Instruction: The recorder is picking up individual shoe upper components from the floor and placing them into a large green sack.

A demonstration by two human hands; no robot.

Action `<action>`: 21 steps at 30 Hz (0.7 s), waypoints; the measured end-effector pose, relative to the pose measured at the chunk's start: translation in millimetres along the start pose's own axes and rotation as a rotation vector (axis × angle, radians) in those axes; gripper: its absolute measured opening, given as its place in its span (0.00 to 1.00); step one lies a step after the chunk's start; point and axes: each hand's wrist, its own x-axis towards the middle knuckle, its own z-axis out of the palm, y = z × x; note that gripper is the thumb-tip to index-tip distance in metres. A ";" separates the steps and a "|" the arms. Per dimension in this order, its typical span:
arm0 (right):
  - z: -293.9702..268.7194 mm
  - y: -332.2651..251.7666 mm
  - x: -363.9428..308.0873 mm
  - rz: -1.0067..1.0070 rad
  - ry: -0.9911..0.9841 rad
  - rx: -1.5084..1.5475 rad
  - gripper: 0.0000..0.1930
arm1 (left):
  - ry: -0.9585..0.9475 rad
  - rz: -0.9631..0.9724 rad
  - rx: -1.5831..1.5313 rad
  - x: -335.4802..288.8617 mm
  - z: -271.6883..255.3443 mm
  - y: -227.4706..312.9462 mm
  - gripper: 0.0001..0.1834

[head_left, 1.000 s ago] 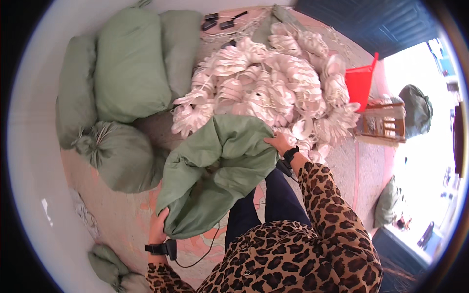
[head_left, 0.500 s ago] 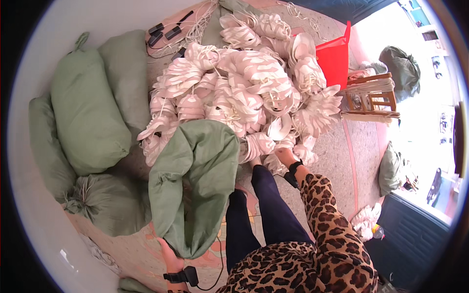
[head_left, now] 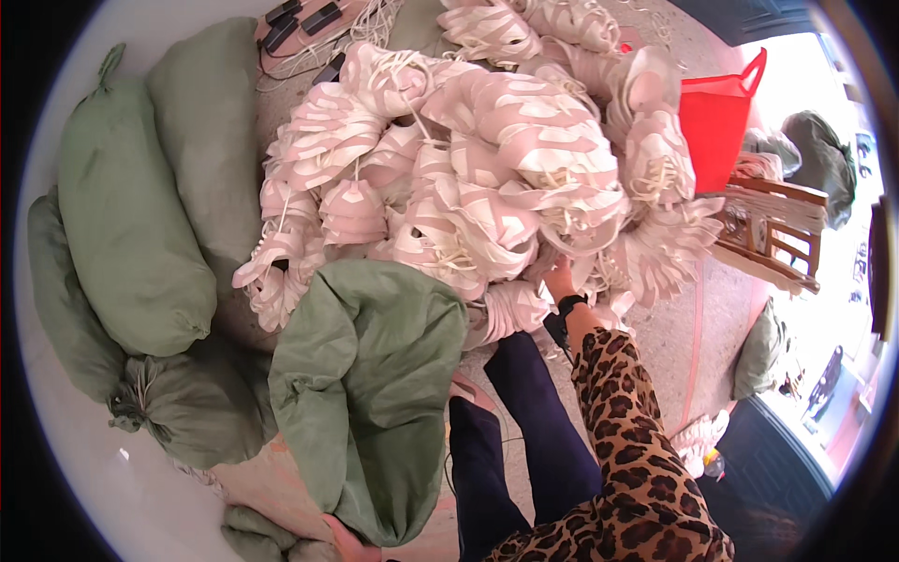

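The green cloth sack [head_left: 407,328] stands loosely beside the person's left leg, its wide mouth gaping and turned up toward the viewer. The step in hand looks like gathering from the pile with one hand while the other holds the sack open. The left hand [head_left: 350,541], partly cut off by the lower edge, grasps the sack's near rim, its fingertips hidden by cloth. The right hand [head_left: 559,279] reaches in among the bundled shoe uppers [head_left: 552,140], touching the near side of the heap; whether its fingers have closed on a bundle, I cannot tell. The move there calls for a sure hold on one bundle, free of its neighbours' cords.

The sack's fabric is thin, matt and creased, its far rim slumping in soft folds; the depths are shaded, so any contents cannot be made out. The uppers are pinkish white, nested in stacks and tied with pale cord. To the left lie plump stuffed sacks [head_left: 131,225]; beyond the heap on the right is a red container [head_left: 719,126], near a wooden frame [head_left: 773,234].
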 end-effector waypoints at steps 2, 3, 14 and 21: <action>6.4 -10.6 0.9 0.122 -0.126 0.108 0.25 | 0.693 0.217 0.171 17.2 5.1 0.2 0.29; 9.8 -28.8 -13.9 0.255 -0.256 0.215 0.25 | 1.059 0.336 0.255 24.8 17.7 -4.5 0.31; -122.5 -136.4 -115.1 -0.180 -0.535 -0.038 0.22 | 2.114 0.825 0.567 23.2 68.1 -35.6 0.35; -261.3 -340.6 -197.7 -0.058 -0.401 0.523 0.18 | 1.919 0.875 0.613 0.6 78.3 -44.8 0.31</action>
